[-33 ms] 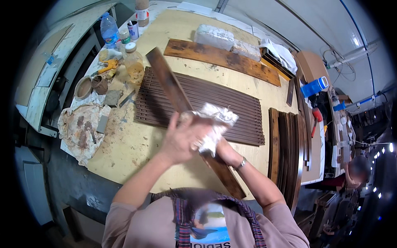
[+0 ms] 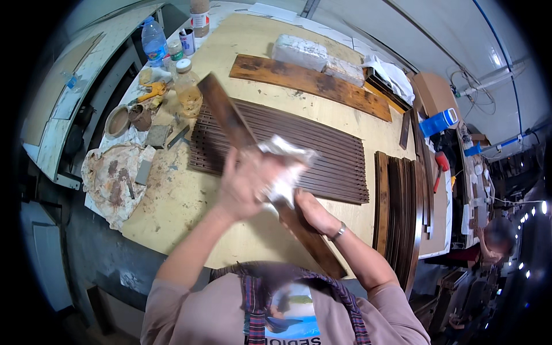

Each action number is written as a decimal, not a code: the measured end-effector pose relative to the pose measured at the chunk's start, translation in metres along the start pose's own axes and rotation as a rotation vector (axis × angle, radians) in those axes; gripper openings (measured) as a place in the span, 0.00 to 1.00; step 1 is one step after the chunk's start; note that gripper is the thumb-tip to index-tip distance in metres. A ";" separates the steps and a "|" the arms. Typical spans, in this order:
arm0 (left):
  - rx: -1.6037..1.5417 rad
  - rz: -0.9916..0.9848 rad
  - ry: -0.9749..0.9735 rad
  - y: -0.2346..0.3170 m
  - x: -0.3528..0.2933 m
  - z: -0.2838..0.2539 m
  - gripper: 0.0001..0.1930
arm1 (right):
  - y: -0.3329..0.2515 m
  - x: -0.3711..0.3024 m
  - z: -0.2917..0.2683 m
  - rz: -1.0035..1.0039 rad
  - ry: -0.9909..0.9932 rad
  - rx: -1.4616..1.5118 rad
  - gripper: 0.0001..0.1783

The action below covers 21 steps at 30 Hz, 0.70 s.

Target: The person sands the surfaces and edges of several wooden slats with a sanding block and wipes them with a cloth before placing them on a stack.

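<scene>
Diagonally: dark plank [image 2: 233,121] runs far-left to near-right.

I'm in a woodworking shop: stained slats [image 2: 282,144] cover my surface [image 2: 190,201], with a plank [image 2: 310,83] behind them and stain jars [image 2: 187,86] left.

Plywood worktable [image 2: 190,201], grey floor [image 2: 103,259], pale wall [image 2: 437,34] behind.

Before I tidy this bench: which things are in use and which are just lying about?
In use:
left hand
right hand
white cloth
dark stained wooden slat

Lying about:
row of dark slats
long brown plank
plastic water bottle
stained rag
stack of slats
</scene>
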State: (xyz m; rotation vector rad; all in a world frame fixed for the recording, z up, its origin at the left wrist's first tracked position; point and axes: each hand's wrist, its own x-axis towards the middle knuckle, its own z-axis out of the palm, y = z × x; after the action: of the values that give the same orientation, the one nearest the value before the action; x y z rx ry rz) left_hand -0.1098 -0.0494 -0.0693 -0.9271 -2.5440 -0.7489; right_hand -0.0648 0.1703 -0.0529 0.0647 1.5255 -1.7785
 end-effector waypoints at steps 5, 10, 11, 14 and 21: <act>-0.009 -0.488 0.220 -0.107 0.009 -0.036 0.21 | 0.019 -0.032 0.008 0.031 -0.071 -0.193 0.37; -0.549 -1.019 0.309 -0.082 0.008 -0.068 0.16 | 0.030 -0.040 0.008 0.133 0.035 -0.012 0.37; -0.626 -0.719 0.375 -0.052 0.001 -0.054 0.16 | 0.031 -0.033 0.010 0.161 0.119 -0.001 0.38; -0.249 0.046 0.072 0.022 -0.021 -0.011 0.14 | 0.018 -0.026 0.007 0.109 -0.037 0.118 0.27; -0.093 -0.539 0.191 -0.087 -0.023 -0.021 0.14 | 0.031 -0.056 0.021 0.092 -0.139 0.094 0.26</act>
State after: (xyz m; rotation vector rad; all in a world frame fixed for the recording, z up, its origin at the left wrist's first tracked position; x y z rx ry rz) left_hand -0.1487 -0.1294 -0.0950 -0.1643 -2.6169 -1.0508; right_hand 0.0008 0.1814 -0.0442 0.0553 1.3198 -1.7435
